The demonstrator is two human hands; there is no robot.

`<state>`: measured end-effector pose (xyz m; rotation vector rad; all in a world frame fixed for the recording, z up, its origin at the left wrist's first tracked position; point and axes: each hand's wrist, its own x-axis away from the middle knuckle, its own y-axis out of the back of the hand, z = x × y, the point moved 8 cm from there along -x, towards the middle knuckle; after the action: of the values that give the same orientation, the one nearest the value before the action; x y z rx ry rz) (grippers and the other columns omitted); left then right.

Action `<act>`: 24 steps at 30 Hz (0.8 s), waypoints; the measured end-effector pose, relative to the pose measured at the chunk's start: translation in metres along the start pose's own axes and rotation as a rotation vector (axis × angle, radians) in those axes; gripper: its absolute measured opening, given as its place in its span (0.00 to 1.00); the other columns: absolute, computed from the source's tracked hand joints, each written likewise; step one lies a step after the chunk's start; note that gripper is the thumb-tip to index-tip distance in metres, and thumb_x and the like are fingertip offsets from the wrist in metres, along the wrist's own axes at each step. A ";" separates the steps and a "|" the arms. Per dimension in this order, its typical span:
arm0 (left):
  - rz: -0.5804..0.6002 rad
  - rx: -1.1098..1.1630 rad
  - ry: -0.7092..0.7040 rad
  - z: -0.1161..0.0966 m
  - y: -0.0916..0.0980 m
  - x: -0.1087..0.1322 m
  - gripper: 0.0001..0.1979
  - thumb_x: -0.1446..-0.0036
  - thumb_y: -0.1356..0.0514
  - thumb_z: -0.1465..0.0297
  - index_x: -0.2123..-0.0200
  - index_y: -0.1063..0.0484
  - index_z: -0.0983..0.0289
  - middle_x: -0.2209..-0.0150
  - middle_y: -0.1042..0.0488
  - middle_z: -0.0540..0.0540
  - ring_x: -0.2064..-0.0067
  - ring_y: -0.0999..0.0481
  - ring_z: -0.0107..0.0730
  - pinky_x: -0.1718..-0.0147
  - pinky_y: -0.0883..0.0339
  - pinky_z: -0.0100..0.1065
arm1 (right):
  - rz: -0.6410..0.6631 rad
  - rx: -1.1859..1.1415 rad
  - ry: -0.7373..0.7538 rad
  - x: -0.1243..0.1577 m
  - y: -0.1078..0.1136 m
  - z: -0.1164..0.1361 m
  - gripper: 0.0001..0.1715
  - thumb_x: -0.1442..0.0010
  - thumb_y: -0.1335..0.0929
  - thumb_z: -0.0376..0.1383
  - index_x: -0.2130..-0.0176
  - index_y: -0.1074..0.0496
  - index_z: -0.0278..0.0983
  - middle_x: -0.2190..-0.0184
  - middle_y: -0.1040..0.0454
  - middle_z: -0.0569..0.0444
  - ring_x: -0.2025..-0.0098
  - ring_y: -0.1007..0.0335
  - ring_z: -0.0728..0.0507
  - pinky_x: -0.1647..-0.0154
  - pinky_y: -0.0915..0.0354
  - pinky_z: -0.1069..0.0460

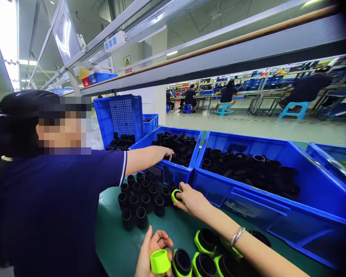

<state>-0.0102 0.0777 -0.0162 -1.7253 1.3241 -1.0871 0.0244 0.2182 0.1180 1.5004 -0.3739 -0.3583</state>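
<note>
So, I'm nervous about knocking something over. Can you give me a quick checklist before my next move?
1. Left hand has its green piece: ok, held.
2. Right hand has a grip on its green-rimmed piece: ok, though whether the parts are fully seated, cannot tell; it is partly hidden.
3. Black pieces standing on the table: ok, those in plain view are upright.
4. Co-worker's hand apart from yours: ok, it is in the bin beyond.
5. Right forearm not touching the green-collared pieces near it: cannot tell; it hides some of them.
</note>
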 end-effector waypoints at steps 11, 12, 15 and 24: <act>-0.105 -0.019 0.007 -0.003 -0.008 0.010 0.25 0.54 0.29 0.52 0.66 0.31 0.67 0.70 0.30 0.51 0.75 0.29 0.28 0.88 0.34 0.27 | 0.265 -0.014 0.162 0.049 0.000 0.038 0.10 0.39 0.31 0.32 0.58 0.22 0.32 0.55 0.26 0.45 0.57 0.25 0.36 0.58 0.30 0.46; -0.104 -0.022 -0.002 -0.004 -0.008 0.011 0.25 0.52 0.30 0.52 0.65 0.31 0.66 0.70 0.30 0.51 0.75 0.30 0.28 0.88 0.35 0.27 | 0.274 -0.007 0.157 0.051 0.001 0.040 0.10 0.40 0.31 0.31 0.58 0.22 0.31 0.55 0.26 0.44 0.58 0.24 0.35 0.59 0.30 0.46; -0.105 -0.047 -0.072 -0.010 -0.009 0.014 0.24 0.47 0.34 0.51 0.64 0.32 0.66 0.68 0.31 0.52 0.73 0.30 0.28 0.86 0.34 0.26 | 0.358 0.027 0.139 0.060 0.006 0.046 0.11 0.41 0.30 0.32 0.57 0.22 0.32 0.53 0.26 0.41 0.57 0.24 0.31 0.59 0.30 0.42; -0.121 -0.284 -0.365 -0.028 -0.012 0.027 0.26 0.44 0.41 0.45 0.61 0.32 0.63 0.64 0.30 0.53 0.66 0.31 0.30 0.74 0.33 0.28 | 0.110 -0.051 0.316 0.072 0.025 0.109 0.18 0.34 0.35 0.37 0.47 0.29 0.34 0.52 0.28 0.44 0.51 0.30 0.34 0.52 0.30 0.40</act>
<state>-0.0273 0.0532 0.0111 -2.1161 1.1937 -0.6236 0.0395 0.0896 0.1483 1.4515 -0.1923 -0.0405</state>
